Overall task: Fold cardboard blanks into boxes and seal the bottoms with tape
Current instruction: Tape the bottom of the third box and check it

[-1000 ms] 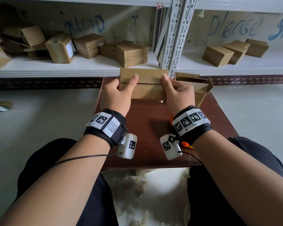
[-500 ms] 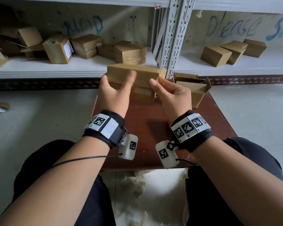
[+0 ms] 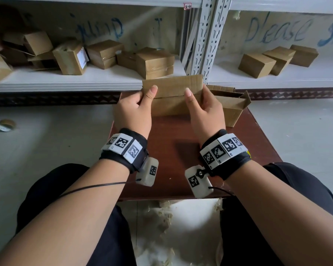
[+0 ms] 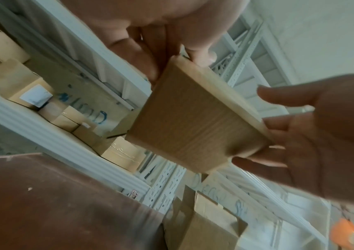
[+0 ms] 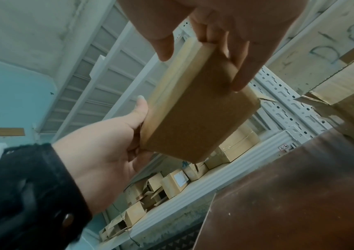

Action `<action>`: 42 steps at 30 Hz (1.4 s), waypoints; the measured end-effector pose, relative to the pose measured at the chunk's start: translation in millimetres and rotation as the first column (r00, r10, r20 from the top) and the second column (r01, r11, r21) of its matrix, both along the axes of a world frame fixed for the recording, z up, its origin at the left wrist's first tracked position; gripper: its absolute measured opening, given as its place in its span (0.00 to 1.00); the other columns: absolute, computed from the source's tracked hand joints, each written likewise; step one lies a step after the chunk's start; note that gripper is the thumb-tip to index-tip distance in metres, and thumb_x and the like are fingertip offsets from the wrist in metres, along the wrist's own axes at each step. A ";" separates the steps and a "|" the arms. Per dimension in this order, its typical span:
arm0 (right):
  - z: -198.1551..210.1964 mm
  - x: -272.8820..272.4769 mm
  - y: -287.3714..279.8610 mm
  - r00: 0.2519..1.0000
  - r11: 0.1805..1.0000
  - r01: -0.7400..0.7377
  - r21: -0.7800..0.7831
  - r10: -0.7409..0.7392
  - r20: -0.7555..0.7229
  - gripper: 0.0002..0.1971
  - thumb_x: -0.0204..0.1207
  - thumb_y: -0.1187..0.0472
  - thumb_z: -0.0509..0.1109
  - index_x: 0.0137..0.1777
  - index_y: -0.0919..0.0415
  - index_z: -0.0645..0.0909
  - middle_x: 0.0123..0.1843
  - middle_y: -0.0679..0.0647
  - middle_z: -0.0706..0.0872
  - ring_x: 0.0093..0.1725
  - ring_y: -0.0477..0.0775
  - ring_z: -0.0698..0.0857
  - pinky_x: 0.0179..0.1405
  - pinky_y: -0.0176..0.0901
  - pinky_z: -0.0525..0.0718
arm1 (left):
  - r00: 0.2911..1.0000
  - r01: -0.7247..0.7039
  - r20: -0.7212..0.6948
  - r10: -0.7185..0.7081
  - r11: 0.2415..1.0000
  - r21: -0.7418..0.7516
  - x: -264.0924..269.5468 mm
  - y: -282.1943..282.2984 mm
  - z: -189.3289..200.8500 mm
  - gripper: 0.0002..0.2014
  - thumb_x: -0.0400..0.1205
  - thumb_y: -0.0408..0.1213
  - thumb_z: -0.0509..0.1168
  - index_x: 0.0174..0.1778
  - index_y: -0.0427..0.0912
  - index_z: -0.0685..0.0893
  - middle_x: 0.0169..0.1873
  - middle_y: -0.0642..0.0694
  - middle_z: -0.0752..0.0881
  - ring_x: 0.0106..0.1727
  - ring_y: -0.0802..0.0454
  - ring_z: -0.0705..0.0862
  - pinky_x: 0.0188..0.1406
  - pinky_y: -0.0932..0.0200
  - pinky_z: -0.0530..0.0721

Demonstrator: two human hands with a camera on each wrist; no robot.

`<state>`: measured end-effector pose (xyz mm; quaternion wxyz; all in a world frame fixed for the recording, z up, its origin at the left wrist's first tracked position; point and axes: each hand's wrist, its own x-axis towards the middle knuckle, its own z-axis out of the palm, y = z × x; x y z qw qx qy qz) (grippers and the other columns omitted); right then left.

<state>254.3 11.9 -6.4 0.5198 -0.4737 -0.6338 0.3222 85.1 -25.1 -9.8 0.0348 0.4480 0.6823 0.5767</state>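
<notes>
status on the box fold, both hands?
Left hand and right hand each grip an end of the flat brown cardboard box, held above the dark red-brown table. No tape on it. Nothing obstructing.

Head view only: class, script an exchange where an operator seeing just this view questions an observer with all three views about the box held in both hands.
Operator: Is the box resting on the table?
Observer: No. The left wrist view shows the box in the air, apart from the table.
Operator: Where do the right fingers go?
Observer: In the right wrist view the right hand lays its fingers across the broad face turned away from the head camera.
Operator: Any tape on that face?
Observer: None shows in either wrist view; it looks like plain cardboard.
</notes>
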 end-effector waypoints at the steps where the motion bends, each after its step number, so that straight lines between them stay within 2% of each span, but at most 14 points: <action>1: 1.0 0.9 1.1 1.000 1.000 0.027 -0.010 -0.027 -0.004 0.37 0.78 0.27 0.67 0.79 0.50 0.78 0.69 0.40 0.88 0.71 0.40 0.84 0.75 0.52 0.82 | 1.000 -0.005 -0.003 0.005 1.000 -0.001 6.9 -0.9 -2.8 0.36 0.85 0.64 0.66 0.23 0.38 0.69 0.17 0.49 0.69 0.22 0.52 0.66 0.25 0.53 0.66; 4: 0.3 4.0 4.5 0.995 0.989 0.062 -0.136 -0.072 -0.072 0.47 0.66 0.23 0.74 0.76 0.55 0.71 0.71 0.46 0.84 0.69 0.45 0.84 0.75 0.53 0.82 | 0.997 0.073 -0.045 -0.070 0.994 0.076 26.9 -0.2 -16.6 0.24 0.89 0.53 0.66 0.30 0.43 0.87 0.34 0.59 0.89 0.37 0.61 0.85 0.36 0.72 0.74; 7: 1.9 7.6 7.8 0.990 0.944 0.097 -0.315 -0.123 -0.065 0.55 0.60 0.20 0.76 0.76 0.59 0.67 0.74 0.52 0.80 0.69 0.52 0.82 0.75 0.54 0.81 | 0.985 0.171 -0.056 -0.166 0.980 0.098 41.3 2.0 -25.8 0.23 0.89 0.53 0.64 0.58 0.37 0.94 0.68 0.46 0.88 0.67 0.49 0.87 0.67 0.54 0.84; 11: 6.2 4.1 13.4 0.986 0.882 0.091 -0.463 -0.147 -0.085 0.64 0.62 0.17 0.71 0.86 0.64 0.59 0.81 0.59 0.74 0.78 0.58 0.76 0.81 0.55 0.73 | 0.964 0.255 -0.115 -0.241 0.957 0.139 47.2 4.0 -23.2 0.23 0.87 0.53 0.66 0.61 0.36 0.93 0.77 0.45 0.82 0.76 0.46 0.80 0.76 0.42 0.78; 14: 3.7 -2.1 13.3 0.989 0.866 0.032 -0.499 -0.098 -0.107 0.78 0.45 0.10 0.65 0.90 0.59 0.53 0.87 0.60 0.66 0.83 0.58 0.70 0.86 0.60 0.67 | 0.949 0.314 -0.027 -0.314 0.939 0.139 43.7 4.4 -18.1 0.22 0.84 0.52 0.73 0.65 0.38 0.91 0.82 0.47 0.77 0.82 0.52 0.75 0.82 0.49 0.74; 18: 2.0 -7.9 9.5 0.995 0.855 0.073 -0.513 -0.095 -0.016 0.74 0.53 0.13 0.71 0.89 0.63 0.52 0.85 0.61 0.68 0.83 0.60 0.71 0.85 0.58 0.67 | 0.930 0.357 0.037 -0.366 0.922 0.152 36.7 4.5 -12.4 0.18 0.85 0.45 0.73 0.63 0.36 0.92 0.80 0.44 0.79 0.76 0.61 0.80 0.74 0.69 0.77; 21: 2.3 -11.2 4.8 0.996 0.873 0.033 -0.487 -0.067 -0.052 0.82 0.40 0.11 0.72 0.89 0.63 0.52 0.83 0.59 0.71 0.81 0.58 0.74 0.84 0.58 0.70 | 0.930 0.354 0.029 -0.367 0.914 0.198 35.6 2.3 -6.5 0.12 0.86 0.37 0.72 0.63 0.36 0.92 0.78 0.42 0.81 0.75 0.63 0.80 0.71 0.76 0.74; 24: -8.7 -13.5 6.7 0.990 0.931 -0.026 -0.363 -0.027 -0.139 0.69 0.43 0.17 0.82 0.79 0.64 0.73 0.70 0.55 0.87 0.68 0.53 0.88 0.72 0.57 0.85 | 0.941 0.330 -0.001 -0.340 0.913 0.241 32.7 0.5 -2.9 0.12 0.89 0.30 0.67 0.65 0.37 0.91 0.77 0.44 0.82 0.70 0.73 0.81 0.71 0.76 0.74; 26: -9.7 -10.5 8.0 0.981 0.955 -0.029 -0.296 -0.029 -0.191 0.52 0.56 0.29 0.88 0.73 0.64 0.79 0.62 0.52 0.91 0.61 0.48 0.91 0.66 0.51 0.89 | 0.959 0.276 -0.005 -0.283 0.929 0.246 28.4 0.3 1.5 0.13 0.91 0.34 0.63 0.67 0.37 0.90 0.75 0.44 0.84 0.71 0.69 0.82 0.71 0.72 0.76; 29: -8.4 -4.4 7.3 0.996 0.970 0.041 -0.241 -0.060 -0.071 0.38 0.75 0.38 0.79 0.77 0.61 0.74 0.56 0.44 0.84 0.52 0.41 0.85 0.56 0.33 0.85 | 0.970 0.192 0.116 -0.212 0.967 0.168 18.7 4.1 4.1 0.18 0.93 0.45 0.58 0.68 0.38 0.87 0.68 0.43 0.89 0.70 0.55 0.85 0.74 0.59 0.79; 32: -4.3 -5.3 3.9 0.996 0.996 0.004 -0.086 0.004 0.088 0.37 0.79 0.33 0.73 0.82 0.53 0.74 0.62 0.52 0.83 0.58 0.47 0.84 0.65 0.45 0.86 | 0.940 0.202 0.287 -0.183 0.979 -0.038 11.3 6.4 3.8 0.31 0.88 0.62 0.57 0.77 0.42 0.80 0.72 0.44 0.86 0.74 0.49 0.82 0.77 0.52 0.78; 36: 0.4 -8.1 -10.7 0.946 0.981 -0.084 0.174 0.024 0.323 0.39 0.80 0.32 0.70 0.87 0.49 0.70 0.72 0.59 0.72 0.76 0.56 0.72 0.83 0.54 0.70 | 0.900 0.223 0.434 -0.035 0.893 -0.392 9.6 8.4 -1.4 0.37 0.84 0.70 0.57 0.68 0.39 0.85 0.62 0.41 0.90 0.61 0.40 0.88 0.68 0.48 0.83; 38: -0.2 -12.6 -19.8 0.872 0.938 -0.150 0.312 -0.023 0.488 0.41 0.79 0.27 0.63 0.88 0.47 0.69 0.84 0.64 0.67 0.86 0.65 0.64 0.88 0.66 0.59 | 0.802 0.345 0.593 -0.072 0.866 -0.361 19.1 3.7 -6.4 0.30 0.87 0.62 0.58 0.63 0.37 0.87 0.60 0.39 0.91 0.54 0.44 0.90 0.63 0.45 0.88; 42: -1.7 -17.3 -25.4 0.797 0.932 -0.236 0.277 0.022 0.603 0.39 0.82 0.29 0.51 0.89 0.47 0.65 0.93 0.59 0.57 0.93 0.62 0.48 0.88 0.65 0.32 | 0.589 0.454 0.793 -0.154 0.875 -0.167 38.0 -4.1 -14.7 0.23 0.92 0.59 0.54 0.54 0.47 0.87 0.50 0.53 0.93 0.43 0.60 0.92 0.44 0.56 0.92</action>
